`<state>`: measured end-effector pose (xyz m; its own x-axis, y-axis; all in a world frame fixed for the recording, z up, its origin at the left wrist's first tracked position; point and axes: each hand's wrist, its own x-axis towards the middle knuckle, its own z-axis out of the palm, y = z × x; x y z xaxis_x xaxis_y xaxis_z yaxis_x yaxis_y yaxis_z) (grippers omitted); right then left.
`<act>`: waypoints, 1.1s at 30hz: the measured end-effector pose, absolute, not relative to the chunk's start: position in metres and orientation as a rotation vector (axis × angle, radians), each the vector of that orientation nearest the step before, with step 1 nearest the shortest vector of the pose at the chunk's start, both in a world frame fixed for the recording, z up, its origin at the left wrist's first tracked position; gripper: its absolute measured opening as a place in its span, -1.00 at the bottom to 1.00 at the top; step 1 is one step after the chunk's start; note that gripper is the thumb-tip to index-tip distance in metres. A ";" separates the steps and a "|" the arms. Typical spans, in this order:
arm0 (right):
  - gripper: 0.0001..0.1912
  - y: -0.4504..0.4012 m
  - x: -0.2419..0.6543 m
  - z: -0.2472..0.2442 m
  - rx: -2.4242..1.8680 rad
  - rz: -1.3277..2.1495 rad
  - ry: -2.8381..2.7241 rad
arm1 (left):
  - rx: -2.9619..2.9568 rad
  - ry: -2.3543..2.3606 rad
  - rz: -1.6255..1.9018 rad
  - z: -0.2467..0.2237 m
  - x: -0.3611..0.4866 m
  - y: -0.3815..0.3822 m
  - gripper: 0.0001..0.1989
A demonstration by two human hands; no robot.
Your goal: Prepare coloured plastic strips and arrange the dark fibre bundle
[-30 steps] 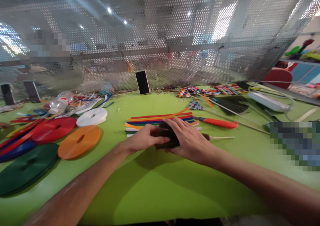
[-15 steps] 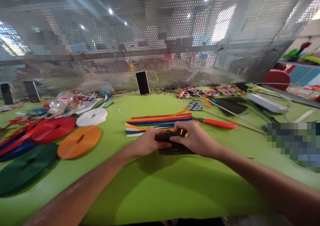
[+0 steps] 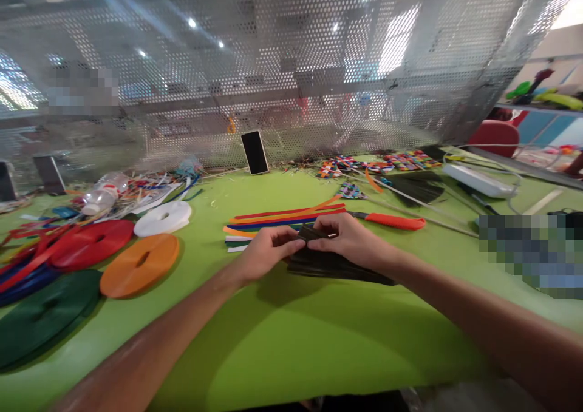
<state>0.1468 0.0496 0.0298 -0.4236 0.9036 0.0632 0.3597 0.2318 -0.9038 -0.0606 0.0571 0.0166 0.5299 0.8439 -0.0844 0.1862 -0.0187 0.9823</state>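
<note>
A dark strip bundle [image 3: 337, 263], brownish-black and flat, lies low over the green table, its far end reaching right beneath my forearm. My left hand [image 3: 268, 251] pinches its left end between thumb and fingers. Close beside it, my right hand [image 3: 353, 236] grips the same bundle from above, thumb toward the left hand. Whether the strips are woven or only stacked I cannot make out. Just behind the hands lie cut coloured strips [image 3: 273, 222] in red, orange, blue, green and white, partly covered by my fingers.
An orange-handled tool [image 3: 396, 221] lies to the right. Rolls of ribbon stand left: white [image 3: 164, 218], orange [image 3: 140, 266], red [image 3: 93, 245], green [image 3: 45, 315]. A phone [image 3: 254, 152] leans against the mesh screen. Woven pieces [image 3: 350, 190], a dark sheaf [image 3: 414, 187] and a power strip [image 3: 478, 181] lie back right.
The hands have shifted slightly, and more of the dark bundle shows below and right of my right hand. The whole view has moved a little to the right.
</note>
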 end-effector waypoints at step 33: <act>-0.84 0.047 0.150 0.041 -1.325 0.964 -2.204 | 1.388 0.980 0.695 0.013 -0.062 0.062 -0.57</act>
